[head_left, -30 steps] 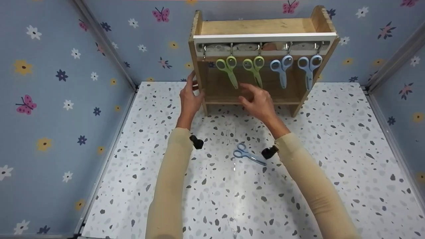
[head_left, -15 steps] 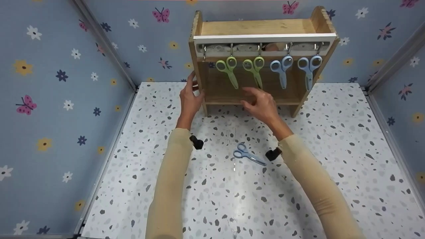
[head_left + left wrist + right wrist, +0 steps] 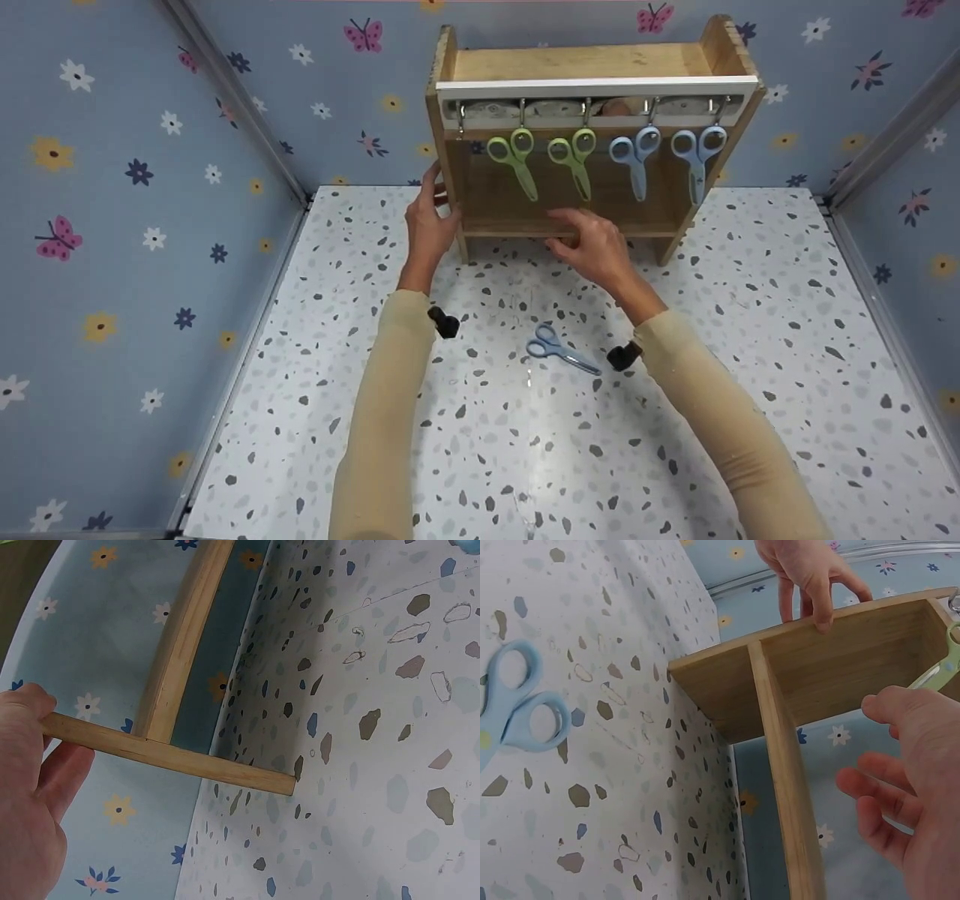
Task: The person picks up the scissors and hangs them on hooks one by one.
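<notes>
My left hand (image 3: 431,225) grips the left side panel of a small wooden rack (image 3: 581,64), thumb at the front edge and fingers on the outer side. Two green scissors (image 3: 516,161) and two blue scissors (image 3: 637,161) hang from hooks along its front rail. The leftmost hook (image 3: 461,120) carries nothing. My right hand (image 3: 596,247), holding nothing, hovers before the rack's lower shelf with loosely bent fingers, below the hanging green scissors. Another pair of blue scissors (image 3: 561,349) lies on the speckled tabletop, its handles also visible in the right wrist view.
The speckled white tabletop (image 3: 480,465) spreads in front of the rack. Blue flowered panels (image 3: 135,300) enclose it on the left, right and back, joined by metal corner strips. A small black camera (image 3: 445,322) sits on each wrist.
My right hand has drawn slightly back and down from the hanging green scissors, toward the lower shelf. The left hand stays on the side panel, and the scissors have not moved.
</notes>
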`<state>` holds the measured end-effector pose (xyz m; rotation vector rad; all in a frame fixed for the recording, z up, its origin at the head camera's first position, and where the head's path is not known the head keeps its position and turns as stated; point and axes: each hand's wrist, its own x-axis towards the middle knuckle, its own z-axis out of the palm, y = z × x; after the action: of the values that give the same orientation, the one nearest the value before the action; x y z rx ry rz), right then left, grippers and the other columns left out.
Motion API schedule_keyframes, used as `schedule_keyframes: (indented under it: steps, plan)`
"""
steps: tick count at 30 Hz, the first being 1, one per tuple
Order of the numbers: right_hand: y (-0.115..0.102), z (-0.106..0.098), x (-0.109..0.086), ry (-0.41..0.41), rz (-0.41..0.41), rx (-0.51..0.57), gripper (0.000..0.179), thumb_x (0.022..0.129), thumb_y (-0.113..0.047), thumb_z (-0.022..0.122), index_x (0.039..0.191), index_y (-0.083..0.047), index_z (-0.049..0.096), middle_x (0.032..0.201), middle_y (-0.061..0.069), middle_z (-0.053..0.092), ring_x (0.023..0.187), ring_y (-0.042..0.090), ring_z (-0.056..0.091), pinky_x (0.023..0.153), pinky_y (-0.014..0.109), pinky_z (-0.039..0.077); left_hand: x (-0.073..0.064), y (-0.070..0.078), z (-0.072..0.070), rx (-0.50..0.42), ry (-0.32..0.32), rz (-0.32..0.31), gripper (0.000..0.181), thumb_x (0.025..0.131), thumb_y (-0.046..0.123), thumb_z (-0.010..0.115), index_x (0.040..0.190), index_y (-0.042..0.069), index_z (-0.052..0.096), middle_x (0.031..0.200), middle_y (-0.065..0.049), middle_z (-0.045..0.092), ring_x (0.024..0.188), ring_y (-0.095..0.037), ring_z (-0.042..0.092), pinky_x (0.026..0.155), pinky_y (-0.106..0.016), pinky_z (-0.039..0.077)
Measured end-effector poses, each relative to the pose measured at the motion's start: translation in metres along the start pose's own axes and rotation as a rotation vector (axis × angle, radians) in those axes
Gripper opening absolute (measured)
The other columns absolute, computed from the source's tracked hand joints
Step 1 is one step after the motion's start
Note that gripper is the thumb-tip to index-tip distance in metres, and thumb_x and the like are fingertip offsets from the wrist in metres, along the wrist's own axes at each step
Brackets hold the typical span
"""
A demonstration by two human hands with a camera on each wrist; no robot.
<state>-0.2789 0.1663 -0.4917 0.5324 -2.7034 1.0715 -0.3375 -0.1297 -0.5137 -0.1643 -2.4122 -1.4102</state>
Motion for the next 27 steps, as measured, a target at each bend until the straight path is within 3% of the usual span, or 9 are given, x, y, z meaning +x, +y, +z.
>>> schedule_keyframes:
  steps: [5,12,20,27]
  plan:
    - [0.004,0.001,-0.005,-0.011,-0.011,-0.015,0.044,0.104,-0.021,0.082,0.145,-0.008,0.074,0.142,0.018,0.078,0.089,0.038,0.074,0.082,0.05,0.059,0.0,0.0,0.0,-0.002,-0.005,-0.007,0.075,0.108,0.01,0.073,0.175,0.012,0.039,0.153,-0.022,0.07,0.136,-0.038,0.074,0.118,-0.05,0.061]
    - [0.009,0.002,-0.008,-0.01,-0.048,-0.066,0.043,0.102,-0.023,0.083,0.142,-0.007,0.076,0.14,0.018,0.079,0.123,0.042,0.078,0.103,0.063,0.061,0.001,-0.004,0.0,-0.007,0.011,0.043,0.073,0.107,0.009,0.075,0.173,0.007,0.042,0.146,-0.025,0.074,0.13,-0.042,0.077,0.117,-0.055,0.061]
    - [0.011,0.003,-0.014,-0.024,-0.049,-0.093,0.044,0.102,-0.024,0.083,0.143,-0.009,0.075,0.139,0.017,0.079,0.115,0.043,0.078,0.097,0.064,0.062,0.001,-0.004,0.0,-0.016,0.005,0.057,0.074,0.107,0.009,0.075,0.173,0.006,0.041,0.146,-0.026,0.074,0.132,-0.042,0.076,0.118,-0.056,0.06]
    - [0.013,0.004,-0.019,-0.055,-0.04,-0.146,0.045,0.102,-0.025,0.083,0.145,-0.013,0.074,0.137,0.018,0.079,0.084,0.036,0.073,0.078,0.057,0.06,0.0,-0.003,0.0,-0.025,-0.004,0.039,0.075,0.107,0.009,0.074,0.174,0.009,0.04,0.15,-0.025,0.072,0.134,-0.043,0.075,0.119,-0.057,0.059]
